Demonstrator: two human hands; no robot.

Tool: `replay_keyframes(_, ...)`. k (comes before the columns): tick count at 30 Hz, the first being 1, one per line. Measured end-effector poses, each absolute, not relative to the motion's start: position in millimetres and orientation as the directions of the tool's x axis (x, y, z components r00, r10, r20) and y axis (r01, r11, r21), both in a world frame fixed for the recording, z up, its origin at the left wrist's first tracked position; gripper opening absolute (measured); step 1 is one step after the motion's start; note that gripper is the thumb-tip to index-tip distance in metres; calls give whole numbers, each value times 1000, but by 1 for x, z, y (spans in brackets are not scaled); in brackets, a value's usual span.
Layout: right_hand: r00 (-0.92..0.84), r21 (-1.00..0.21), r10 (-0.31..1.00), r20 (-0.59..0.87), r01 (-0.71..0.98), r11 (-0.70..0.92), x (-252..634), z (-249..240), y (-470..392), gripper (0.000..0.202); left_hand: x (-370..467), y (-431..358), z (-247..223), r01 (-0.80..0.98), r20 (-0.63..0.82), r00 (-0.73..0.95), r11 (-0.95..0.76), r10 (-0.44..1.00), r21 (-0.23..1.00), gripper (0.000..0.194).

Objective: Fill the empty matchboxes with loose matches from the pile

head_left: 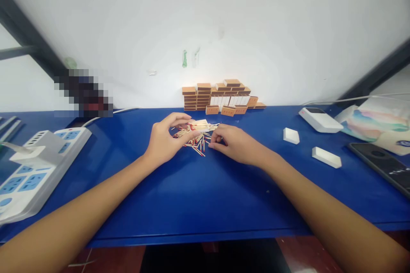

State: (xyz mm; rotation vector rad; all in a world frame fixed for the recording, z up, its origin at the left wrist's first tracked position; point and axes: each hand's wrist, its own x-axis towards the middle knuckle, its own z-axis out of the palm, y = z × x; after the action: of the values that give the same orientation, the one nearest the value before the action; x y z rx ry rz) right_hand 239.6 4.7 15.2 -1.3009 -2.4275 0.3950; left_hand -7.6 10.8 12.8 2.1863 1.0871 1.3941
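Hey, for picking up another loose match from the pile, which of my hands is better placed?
Probably the right hand. It is close beside the loose matches, while the left hand appears busy holding a small white tray. Whether the right already pinches a match is hard to tell.

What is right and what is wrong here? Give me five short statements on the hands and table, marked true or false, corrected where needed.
1. The left hand holds a small white rectangular tray with wooden matches in it. True.
2. The loose, thin wooden matches beneath the tray have green heads. False: their heads are red.
3. Brown-and-white cardboard matchboxes are stacked at the back of the glossy blue table. True.
4. The white power strip with blue sockets lies to the right of the right hand. False: the power strip is at the table's left side.
5. The two small, white, rectangular blocks touch each other. False: the blocks lie apart.
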Motion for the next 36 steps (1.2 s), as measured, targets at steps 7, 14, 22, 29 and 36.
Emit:
replay_keyframes(7,-439,-374,884,163,801,467,252,28,5,17,-7,12,9,437,599,279,-655,751,617,40)
replay_keyframes(14,-307,-349,749,587,739,577,246,45,-4,11,-2,5,4,388,557,366,-666,746,637,45)
replay_keyframes(22,-517,-375,726,453,628,682,235,27,-12,8,0,1,7,411,584,380,-697,717,588,49)
replay_keyframes(29,-515,-386,770,376,668,636,241,35,-12,7,-1,1,6,431,598,368,-701,712,569,51)
replay_keyframes(36,-484,-421,805,344,686,593,246,36,-7,10,-1,1,6,449,593,363,-692,719,565,51)
